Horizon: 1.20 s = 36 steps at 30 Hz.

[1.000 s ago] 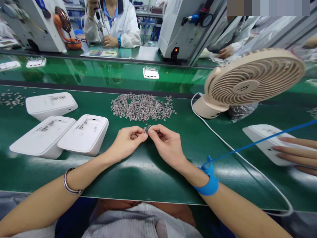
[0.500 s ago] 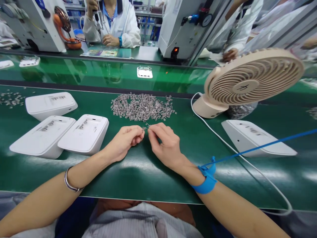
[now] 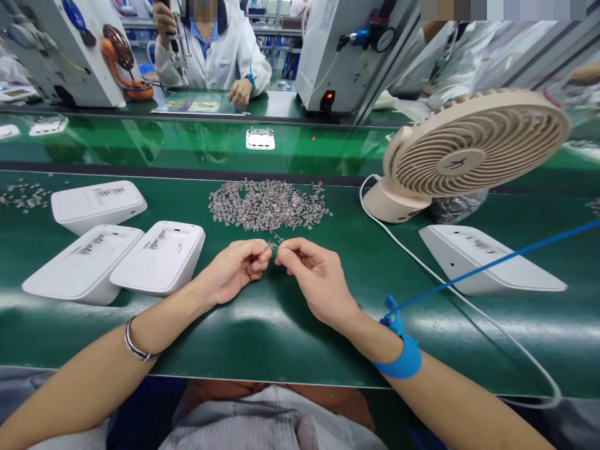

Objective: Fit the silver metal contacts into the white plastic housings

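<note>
My left hand [image 3: 241, 265] pinches small metal pieces [image 3: 271, 244] between thumb and forefinger. Close beside it, my right hand [image 3: 314, 272] is closed too, its thumb and fingertips pinched at another thin metal piece [image 3: 279, 238]. The exact kind of these pieces is too small to make out; they look like little bent metal clips. Just beyond my fingertips lies a wide pile of the same small metal pieces [image 3: 269, 205] on the green work surface [image 3: 262, 344]. A blue strap [image 3: 400, 356] with a blue cord is around my right wrist.
Three white plastic housings [image 3: 157, 259] stand at the left; another white housing [image 3: 492, 262] is at the right. A beige fan [image 3: 462, 159] with a white cable [image 3: 435, 281] stands at the back right. Beyond, a white part [image 3: 260, 140] lies on a green belt; a co-worker [image 3: 215, 56] sits opposite.
My right hand has turned slightly and its wrist has shifted a little to the right. The white part on the belt has moved left. The co-worker's hand on the table has moved right.
</note>
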Tool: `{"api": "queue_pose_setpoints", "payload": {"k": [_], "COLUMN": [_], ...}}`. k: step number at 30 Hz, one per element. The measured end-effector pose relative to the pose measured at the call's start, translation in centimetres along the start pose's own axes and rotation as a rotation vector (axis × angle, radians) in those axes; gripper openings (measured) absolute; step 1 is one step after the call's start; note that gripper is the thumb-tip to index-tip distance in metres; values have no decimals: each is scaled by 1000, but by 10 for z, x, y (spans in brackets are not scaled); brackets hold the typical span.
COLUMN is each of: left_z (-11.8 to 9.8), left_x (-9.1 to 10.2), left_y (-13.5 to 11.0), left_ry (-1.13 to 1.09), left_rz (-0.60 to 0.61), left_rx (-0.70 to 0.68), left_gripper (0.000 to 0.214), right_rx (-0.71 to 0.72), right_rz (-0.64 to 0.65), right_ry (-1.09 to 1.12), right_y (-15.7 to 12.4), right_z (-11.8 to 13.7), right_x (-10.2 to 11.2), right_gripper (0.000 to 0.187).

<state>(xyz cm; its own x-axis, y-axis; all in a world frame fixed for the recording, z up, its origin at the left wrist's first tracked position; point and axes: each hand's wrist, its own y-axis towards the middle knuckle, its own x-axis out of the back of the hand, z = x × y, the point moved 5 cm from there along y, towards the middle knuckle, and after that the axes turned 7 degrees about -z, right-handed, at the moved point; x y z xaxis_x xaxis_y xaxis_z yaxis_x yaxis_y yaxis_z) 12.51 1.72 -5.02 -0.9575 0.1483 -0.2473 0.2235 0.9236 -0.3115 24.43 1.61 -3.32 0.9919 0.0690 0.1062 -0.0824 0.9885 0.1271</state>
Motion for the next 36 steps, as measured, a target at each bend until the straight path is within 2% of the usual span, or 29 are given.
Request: {"api": "queue_pose_setpoints", "payload": {"k": [3,8,14,19,23,26,31,36], "left_z": [-1,-7,-19,-24,-24,-23,-22,-21], "left_x": [1,4,3,0,-3,-3,-1,0], "left_y": [1,1,-9,-17,-15,-14,-15,-16], "left_ry": [74,298,668,889,1008,1056,1080,1085], "left_rz": [-3,-62,-249,-364,-336,-311,-319,-333], "left_rx": [-50,-226,-540,-737,-815,-841,-855,-853], "left_gripper": [19,19,20,22,23,24,23,22], "right_rx": [-167,-446,-488,-373,-145,-24,52,263], "right_rz": [29,170,184,91,-41,-58,-23,-59], "right_ry": [185,389,351,213,19,-69,-158,-289], "right_y": [2,5,6,9,15,16,14,7], "right_z": [-3,-8,-11,-10,-7,-7,-8,2], "right_x": [0,-3,-2,4,13,14,10,10], "right_gripper": [13,14,14,15,15,16,15,13]}}
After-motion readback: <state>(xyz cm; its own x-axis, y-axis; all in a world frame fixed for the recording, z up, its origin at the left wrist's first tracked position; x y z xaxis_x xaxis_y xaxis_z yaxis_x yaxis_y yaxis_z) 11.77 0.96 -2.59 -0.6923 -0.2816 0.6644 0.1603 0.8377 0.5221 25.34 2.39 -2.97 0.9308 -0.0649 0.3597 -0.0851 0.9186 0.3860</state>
